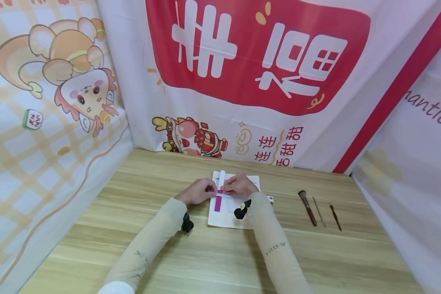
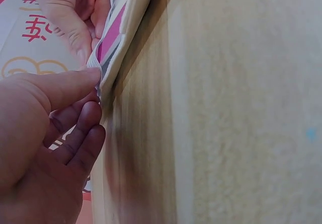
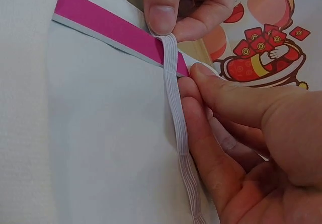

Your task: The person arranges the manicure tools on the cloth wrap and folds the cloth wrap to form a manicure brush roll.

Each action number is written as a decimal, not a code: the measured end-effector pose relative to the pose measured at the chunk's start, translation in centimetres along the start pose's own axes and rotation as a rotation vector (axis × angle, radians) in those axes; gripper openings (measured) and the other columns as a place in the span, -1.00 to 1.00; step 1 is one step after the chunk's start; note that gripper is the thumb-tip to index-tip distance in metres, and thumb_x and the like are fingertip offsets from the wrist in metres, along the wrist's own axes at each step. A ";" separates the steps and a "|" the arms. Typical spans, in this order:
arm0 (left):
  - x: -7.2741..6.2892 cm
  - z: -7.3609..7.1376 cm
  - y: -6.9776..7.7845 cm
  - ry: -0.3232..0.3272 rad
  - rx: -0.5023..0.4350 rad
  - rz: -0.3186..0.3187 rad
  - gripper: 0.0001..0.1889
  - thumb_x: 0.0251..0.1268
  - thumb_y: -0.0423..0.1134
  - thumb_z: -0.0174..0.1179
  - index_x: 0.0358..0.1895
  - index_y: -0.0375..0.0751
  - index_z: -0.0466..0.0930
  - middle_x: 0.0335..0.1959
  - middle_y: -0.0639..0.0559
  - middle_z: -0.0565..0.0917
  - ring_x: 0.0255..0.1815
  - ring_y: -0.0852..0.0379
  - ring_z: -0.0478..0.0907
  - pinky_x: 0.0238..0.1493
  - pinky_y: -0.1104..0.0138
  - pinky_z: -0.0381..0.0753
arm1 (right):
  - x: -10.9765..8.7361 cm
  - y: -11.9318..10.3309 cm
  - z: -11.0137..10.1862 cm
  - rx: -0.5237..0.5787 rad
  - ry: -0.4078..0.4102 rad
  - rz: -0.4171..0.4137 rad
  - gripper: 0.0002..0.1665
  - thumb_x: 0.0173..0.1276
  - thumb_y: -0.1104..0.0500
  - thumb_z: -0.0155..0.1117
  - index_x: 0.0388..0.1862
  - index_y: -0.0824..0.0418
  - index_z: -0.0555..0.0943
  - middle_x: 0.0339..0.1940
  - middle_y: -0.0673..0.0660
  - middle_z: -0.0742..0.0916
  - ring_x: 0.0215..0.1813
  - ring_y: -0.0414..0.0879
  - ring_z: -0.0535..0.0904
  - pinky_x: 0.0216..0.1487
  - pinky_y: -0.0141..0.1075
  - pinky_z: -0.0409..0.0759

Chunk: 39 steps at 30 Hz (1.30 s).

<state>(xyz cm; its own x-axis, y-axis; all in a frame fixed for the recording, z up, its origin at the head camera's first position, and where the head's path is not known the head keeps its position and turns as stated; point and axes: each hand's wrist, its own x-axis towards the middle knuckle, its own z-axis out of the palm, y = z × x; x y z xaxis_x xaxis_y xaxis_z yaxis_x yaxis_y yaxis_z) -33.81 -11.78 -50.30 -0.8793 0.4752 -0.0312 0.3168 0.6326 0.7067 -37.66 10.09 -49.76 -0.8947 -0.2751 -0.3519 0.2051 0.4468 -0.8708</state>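
A white fabric sheet [image 1: 232, 218] lies flat on the table, with a ribbed white elastic band [image 3: 175, 113] running across it. Under a raised loop of the band passes a flat magenta and white strip [image 3: 108, 22]; its white part [image 1: 222, 178] reaches the sheet's far edge. My left hand [image 1: 198, 191] pinches the band between thumb and forefinger, left of the strip. From the right, my right hand [image 1: 239, 185] pinches the strip's magenta end close beside the band. The right hand's other fingers are bent under and partly hidden.
To the right on the wooden table [image 1: 356, 253] lie a broad-headed brush [image 1: 308, 208], a thin metal tool [image 1: 319, 211] and a small dark-handled tool [image 1: 335, 217]. A small white tab [image 1: 270, 199] juts from the sheet's right side. Printed cloth [image 1: 191, 102] hangs behind the table.
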 end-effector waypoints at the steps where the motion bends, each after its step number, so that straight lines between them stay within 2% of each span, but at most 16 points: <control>1: 0.0 0.0 0.0 0.001 0.003 -0.001 -0.93 0.52 -0.28 0.28 -0.20 -0.05 0.72 -0.21 0.10 0.71 -0.16 0.11 0.55 0.06 0.21 0.57 | 0.0 0.0 0.0 -0.007 -0.001 0.002 -0.80 0.35 0.29 0.52 -0.06 0.28 0.82 -0.15 0.14 0.86 -0.22 -0.18 0.75 -0.13 -0.37 0.76; 6: 0.1 -0.1 0.1 0.003 0.016 -0.005 -0.92 0.52 -0.30 0.28 -0.20 -0.07 0.72 -0.21 0.10 0.72 -0.16 0.12 0.56 0.06 0.19 0.58 | -0.4 -0.4 -0.2 -0.065 -0.019 0.008 -0.76 0.33 0.18 0.57 -0.06 0.24 0.83 -0.18 0.11 0.87 -0.21 -0.18 0.77 -0.11 -0.37 0.75; 9: 0.0 0.0 0.0 0.003 0.017 -0.006 -0.93 0.52 -0.31 0.27 -0.20 -0.10 0.73 -0.20 0.09 0.72 -0.16 0.12 0.56 0.07 0.18 0.59 | -0.6 -0.8 -0.2 -0.136 -0.016 -0.005 -0.72 0.33 0.09 0.57 -0.09 0.24 0.83 -0.22 0.11 0.88 -0.21 -0.15 0.78 -0.10 -0.36 0.74; 13: -0.1 0.1 -0.1 0.000 0.014 -0.008 -0.94 0.51 -0.32 0.28 -0.18 -0.14 0.74 -0.20 0.08 0.73 -0.15 0.13 0.57 0.09 0.19 0.60 | -0.5 -1.3 0.0 -0.256 0.093 -0.080 -0.71 0.37 0.00 0.53 -0.11 0.19 0.82 -0.21 0.09 0.87 -0.17 -0.12 0.76 -0.05 -0.31 0.70; 16: -0.2 0.3 -0.1 -0.009 0.019 -0.004 -0.94 0.50 -0.33 0.29 -0.17 -0.15 0.74 -0.20 0.08 0.73 -0.16 0.14 0.56 0.07 0.20 0.59 | -0.1 -1.2 0.1 -0.324 0.186 -0.179 -0.73 0.47 0.05 0.42 -0.02 0.18 0.80 -0.08 0.11 0.85 -0.02 -0.04 0.73 0.10 -0.20 0.69; 18: -0.2 0.4 -0.1 -0.015 0.020 -0.004 -0.94 0.50 -0.33 0.28 -0.18 -0.15 0.74 -0.20 0.08 0.72 -0.17 0.13 0.56 0.06 0.21 0.59 | 0.2 -1.0 0.1 -0.354 0.220 -0.250 -0.70 0.54 0.11 0.32 0.11 0.22 0.76 0.06 0.16 0.82 0.14 0.03 0.71 0.24 -0.11 0.67; 23: -0.1 0.6 0.2 -0.015 0.016 -0.004 -0.92 0.49 -0.34 0.29 -0.21 -0.10 0.74 -0.22 0.08 0.72 -0.17 0.13 0.55 0.08 0.19 0.58 | 0.8 -0.1 0.1 -0.411 0.218 -0.407 -0.61 0.63 0.30 0.11 0.33 0.33 0.63 0.31 0.27 0.74 0.42 0.16 0.61 0.48 0.01 0.54; 29: 0.1 0.7 0.3 -0.015 0.016 0.004 -0.91 0.49 -0.33 0.29 -0.24 -0.08 0.73 -0.23 0.11 0.71 -0.17 0.14 0.55 0.10 0.17 0.58 | 1.2 0.9 0.0 -0.406 0.203 -0.526 -0.61 0.57 0.42 0.09 0.28 0.37 0.66 0.25 0.29 0.76 0.35 0.16 0.67 0.42 0.00 0.59; 32: 0.1 0.6 0.3 -0.012 0.024 0.010 -0.90 0.49 -0.34 0.29 -0.24 -0.08 0.73 -0.23 0.11 0.71 -0.17 0.15 0.56 0.09 0.18 0.59 | 1.2 1.2 0.0 -0.403 0.202 -0.556 -0.61 0.55 0.44 0.09 0.26 0.38 0.68 0.23 0.28 0.78 0.32 0.16 0.69 0.41 -0.01 0.60; 39: -0.1 0.2 0.1 0.007 0.022 0.025 -0.91 0.48 -0.37 0.29 -0.23 -0.14 0.74 -0.27 0.07 0.71 -0.19 0.15 0.57 0.03 0.22 0.60 | 1.0 1.1 0.2 -0.400 0.178 -0.561 -0.60 0.59 0.40 0.04 0.25 0.33 0.70 0.21 0.24 0.80 0.35 0.13 0.68 0.43 -0.03 0.58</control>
<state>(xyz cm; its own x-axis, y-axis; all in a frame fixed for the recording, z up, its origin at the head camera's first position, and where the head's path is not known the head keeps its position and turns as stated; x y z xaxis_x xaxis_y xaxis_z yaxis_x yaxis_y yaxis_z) -33.61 -11.64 -50.32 -0.8734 0.4870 -0.0089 0.3465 0.6341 0.6913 -38.27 10.11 -51.19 -0.8808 -0.4273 0.2039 -0.4364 0.5659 -0.6995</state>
